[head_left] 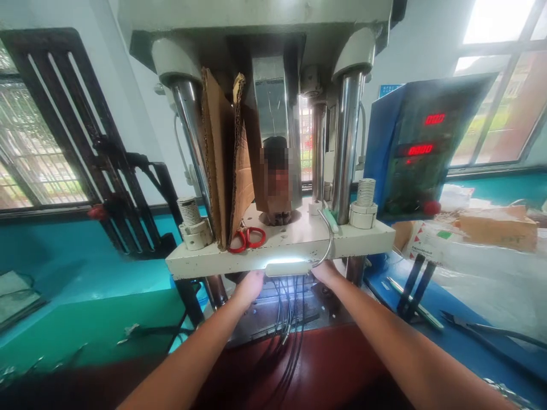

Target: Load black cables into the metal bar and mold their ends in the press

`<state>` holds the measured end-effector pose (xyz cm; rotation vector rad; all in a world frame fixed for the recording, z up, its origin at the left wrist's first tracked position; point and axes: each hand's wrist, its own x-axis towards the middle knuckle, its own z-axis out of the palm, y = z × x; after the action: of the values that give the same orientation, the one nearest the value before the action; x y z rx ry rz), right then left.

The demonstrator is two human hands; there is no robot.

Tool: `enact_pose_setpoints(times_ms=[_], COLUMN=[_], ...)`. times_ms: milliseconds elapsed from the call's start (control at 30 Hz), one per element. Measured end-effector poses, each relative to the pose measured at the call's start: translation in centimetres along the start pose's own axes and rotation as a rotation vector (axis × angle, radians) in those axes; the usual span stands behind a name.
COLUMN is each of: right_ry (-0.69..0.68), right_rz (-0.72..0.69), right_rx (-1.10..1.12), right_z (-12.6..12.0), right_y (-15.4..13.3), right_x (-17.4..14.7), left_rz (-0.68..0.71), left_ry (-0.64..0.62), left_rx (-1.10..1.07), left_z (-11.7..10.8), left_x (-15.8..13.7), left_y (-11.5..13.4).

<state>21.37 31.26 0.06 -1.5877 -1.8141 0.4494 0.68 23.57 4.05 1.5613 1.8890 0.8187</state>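
Observation:
At the front edge of a cream press table, my two hands reach in low. My left hand looks curled closed beside the left end of a lit white lamp bar; what it grips is hidden. Just past the lamp's right end, my right hand goes under the table edge, its fingers out of sight. Several thin black cables hang down between the hands from below the lamp. Above, red-handled scissors lie on the table beside folded cardboard.
Chrome columns rise from the table. A blue control box with red digits stands right. Pliers and plastic bags lie on the blue bench. A black slotted frame is at left, a dark red surface below.

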Motion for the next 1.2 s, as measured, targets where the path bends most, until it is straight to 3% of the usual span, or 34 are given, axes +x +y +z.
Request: enact_pose_setpoints(times_ms=[133, 167, 233, 333, 633, 933, 1200], right_ry=[-0.043, -0.053, -0.062, -0.056, -0.070, -0.093, -0.099], right_rz=[-0.079, -0.108, -0.154, -0.174, -0.151, -0.151, -0.146], right_rx=[-0.119, -0.141, -0.179, -0.217, -0.233, -0.238, -0.310], right_z=[-1.0, -1.1, -1.3, -1.3, -1.4, -1.5, -1.7], right_y=[0.2, 0.1, -0.2, -0.9, -0.7, -0.4, -1.2], right_x=[-2.1, -2.8, -3.9, -4.9, -3.7, -4.2, -4.5], left_rz=[0.108, 0.152, 0.114, 0.043, 0.042, 0.102, 0.147], left_ry=[-0.004, -0.060, -0.195, -0.316, -0.397, -0.370, -0.254], left_rx=[0.106, 0.192, 0.301, 0.401, 0.501, 0.424, 0.433], left_z=[-2.7, -3.4, -4.7, -5.3, -4.0, -2.7, -1.6], left_x=[-6.7, -8.6, -12.0, -14.6, -13.7, -13.9, -14.3], left_y=[-2.2, -2.8, -4.0, -4.6, -3.3, -3.5, -3.6])
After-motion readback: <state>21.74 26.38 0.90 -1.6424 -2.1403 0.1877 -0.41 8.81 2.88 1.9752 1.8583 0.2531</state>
